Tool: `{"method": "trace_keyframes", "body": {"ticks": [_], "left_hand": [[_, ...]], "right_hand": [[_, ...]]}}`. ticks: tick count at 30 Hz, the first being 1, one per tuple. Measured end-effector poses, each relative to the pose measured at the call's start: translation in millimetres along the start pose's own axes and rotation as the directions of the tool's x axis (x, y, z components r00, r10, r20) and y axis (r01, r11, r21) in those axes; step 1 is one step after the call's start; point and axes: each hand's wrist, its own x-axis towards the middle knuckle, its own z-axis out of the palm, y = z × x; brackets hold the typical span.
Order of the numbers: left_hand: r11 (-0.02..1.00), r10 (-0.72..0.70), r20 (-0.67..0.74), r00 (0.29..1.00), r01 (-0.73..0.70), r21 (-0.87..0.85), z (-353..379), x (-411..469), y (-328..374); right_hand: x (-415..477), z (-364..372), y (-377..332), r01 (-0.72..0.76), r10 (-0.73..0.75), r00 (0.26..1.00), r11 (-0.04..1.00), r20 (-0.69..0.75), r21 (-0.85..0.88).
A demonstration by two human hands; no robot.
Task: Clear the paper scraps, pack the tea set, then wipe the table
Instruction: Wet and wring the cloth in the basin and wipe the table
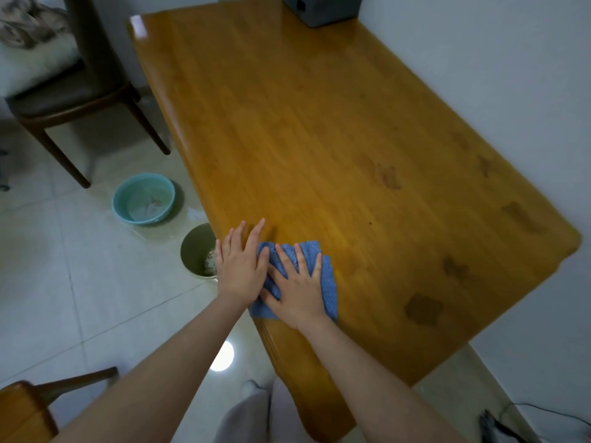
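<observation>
Blue cloth (323, 276) lies flat on the wooden desk (319, 123), right at the desk's near-left edge, and both hands press on it with fingers spread wide rather than curled around anything: the right hand (297, 289) sits squarely on top of the cloth, while the left hand (241, 266) overlaps only the cloth's left side, its outer fingers reaching past the cloth to the desk's rim. From the cloth, nearly all of the unwiped desktop stretches away forward and to the right, along the desk's long axis toward the far end, so the next stroke looks like a push outward in that direction, led by the right hand, which is the one fully on the cloth. No paper scraps or tea set are visible on the desk; a grey box (319, 8) at the far end is cut off by the frame. Left of the cloth, on the floor, a green bin (195, 251) stands partly hidden under the desk edge and the left hand, with a teal basin (144, 199) beyond it. Darker patches on the desktop may be damp marks or grain; I cannot tell which
</observation>
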Motion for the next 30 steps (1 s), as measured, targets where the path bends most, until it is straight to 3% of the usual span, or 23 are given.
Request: {"method": "trace_keyframes", "body": {"ticks": [14, 20, 30], "left_hand": [[0.999, 0.05, 0.022, 0.999, -0.05, 0.003, 6.8, -25.6, 25.5], [1.0, -0.011, 0.027, 1.0, 0.01, 0.027, 26.1, -6.9, 39.7], [0.994, -0.062, 0.018, 0.998, 0.061, 0.093, 81.4, 28.8, 112.4]], "right_hand": [[-16.6, -8.7, 38.6, 0.036, -0.035, 0.999, 0.999, -0.02, 0.023], [9.1, -21.2, 94.8, -0.018, 0.018, 1.0, 1.0, -0.015, -0.001], [56.0, -43.4, 205.7, 0.059, -0.059, 0.998, 0.997, -0.006, -0.051]]}}
